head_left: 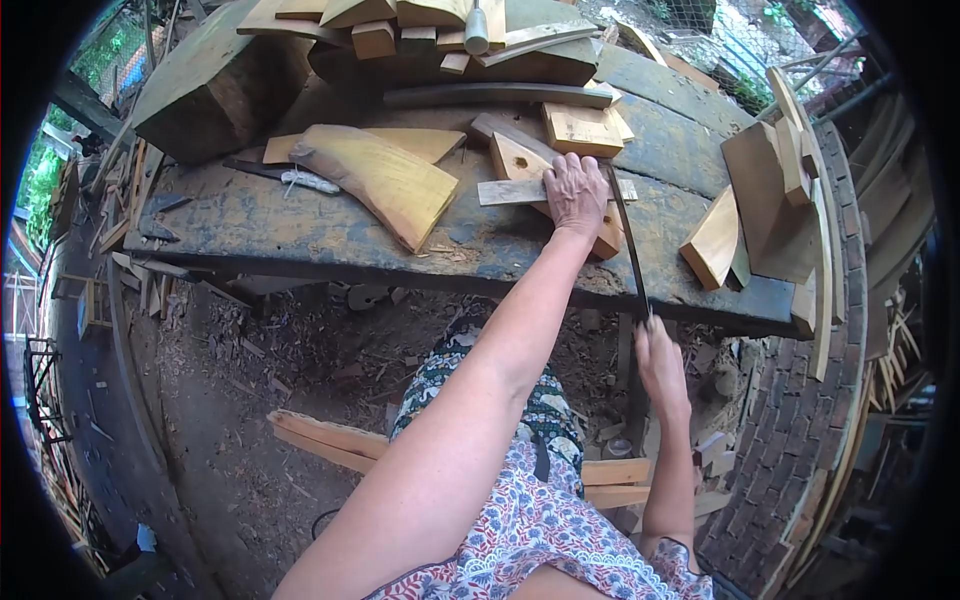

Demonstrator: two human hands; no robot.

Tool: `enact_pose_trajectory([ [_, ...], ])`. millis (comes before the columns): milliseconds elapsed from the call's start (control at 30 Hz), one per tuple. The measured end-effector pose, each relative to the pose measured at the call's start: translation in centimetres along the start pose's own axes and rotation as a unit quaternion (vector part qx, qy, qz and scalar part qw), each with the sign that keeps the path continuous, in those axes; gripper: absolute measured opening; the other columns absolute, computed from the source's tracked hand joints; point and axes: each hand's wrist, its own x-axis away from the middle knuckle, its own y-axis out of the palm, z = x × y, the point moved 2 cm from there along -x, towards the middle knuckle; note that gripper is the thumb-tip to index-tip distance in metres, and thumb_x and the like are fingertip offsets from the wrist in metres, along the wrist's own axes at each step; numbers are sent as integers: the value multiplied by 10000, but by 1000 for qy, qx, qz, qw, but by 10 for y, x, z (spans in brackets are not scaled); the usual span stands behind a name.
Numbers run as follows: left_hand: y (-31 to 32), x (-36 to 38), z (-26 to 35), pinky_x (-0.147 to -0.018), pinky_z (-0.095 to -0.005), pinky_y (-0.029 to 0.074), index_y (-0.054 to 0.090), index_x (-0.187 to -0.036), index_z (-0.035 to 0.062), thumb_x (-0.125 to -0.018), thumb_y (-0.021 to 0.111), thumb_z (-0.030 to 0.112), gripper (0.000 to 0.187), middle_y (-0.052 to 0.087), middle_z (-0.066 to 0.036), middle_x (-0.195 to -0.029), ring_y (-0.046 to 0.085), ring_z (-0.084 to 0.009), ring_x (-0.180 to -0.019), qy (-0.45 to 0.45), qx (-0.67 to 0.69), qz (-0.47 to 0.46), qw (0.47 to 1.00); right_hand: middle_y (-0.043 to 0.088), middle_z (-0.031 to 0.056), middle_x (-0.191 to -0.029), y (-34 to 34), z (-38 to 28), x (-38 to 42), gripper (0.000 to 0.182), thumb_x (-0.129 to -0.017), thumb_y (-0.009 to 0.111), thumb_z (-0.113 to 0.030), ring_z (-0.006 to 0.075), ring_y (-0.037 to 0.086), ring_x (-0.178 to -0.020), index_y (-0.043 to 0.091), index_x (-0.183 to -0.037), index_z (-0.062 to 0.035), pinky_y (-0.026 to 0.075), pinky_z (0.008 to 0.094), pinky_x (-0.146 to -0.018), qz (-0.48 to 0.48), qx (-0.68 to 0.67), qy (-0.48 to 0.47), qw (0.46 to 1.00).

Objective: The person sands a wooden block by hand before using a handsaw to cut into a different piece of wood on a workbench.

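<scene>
My left hand point(575, 195) presses down on a thin wooden strip point(508, 193), its fingers curled over the far edge. Under the strip lies a thicker wooden block point(517, 158) with round holes in it. My right hand point(662, 368), at the bench's front edge, is closed round the near end of a saw point(633, 240). The saw's long narrow blade runs away from me and crosses the strip close to its right end, just right of my left hand. The saw's handle is hidden in my fingers.
On the worn workbench point(330, 235) lie a curved yellowish board point(385, 185) to the left and wood offcuts point(585, 130) behind my left hand. Further back, a mallet or chisel-like handle point(476, 30) rests among stacked pieces. Boards point(770, 200) lean at the right end.
</scene>
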Motion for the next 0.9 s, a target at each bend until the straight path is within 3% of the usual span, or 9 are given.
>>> enact_pose_trajectory([
  [133,3,1,-1,-794,-417,402,578,-851,97,-832,562,257,162,550,-85,-912,508,-262,-941,10,-7,4,1000,591,290,-795,0,4,16,164,-965,448,-194,481,562,-829,479,-978,-34,426,565,-677,-6,4,39,999],
  [267,-4,0,1,-797,-420,400,573,-850,98,-836,562,258,161,549,-85,-910,507,-262,-941,14,6,15,1000,600,303,-842,10,-10,-67,240,-968,415,-249,494,562,-857,491,-1000,-23,418,576,-725,50,23,-71,996],
  [433,-2,-1,-1,-787,-417,400,571,-854,97,-823,572,263,169,548,-87,-908,508,-262,-935,19,-2,17,1000,611,308,-885,13,-29,-125,257,-954,426,-259,497,565,-897,504,-1024,-25,422,581,-766,53,35,-98,993],
  [767,-1,0,-1,-784,-417,399,567,-848,96,-815,569,257,164,542,-86,-902,508,-261,-930,26,13,6,1000,584,312,-812,14,-5,3,185,-968,445,-210,500,550,-832,480,-1017,-35,428,570,-664,18,-3,19,1000],
  [900,-5,1,-1,-787,-419,402,567,-851,95,-823,562,257,165,543,-89,-902,509,-263,-932,32,21,11,999,599,308,-845,13,-12,-54,203,-966,436,-221,493,563,-860,490,-1016,-31,424,581,-699,39,9,-34,999],
])
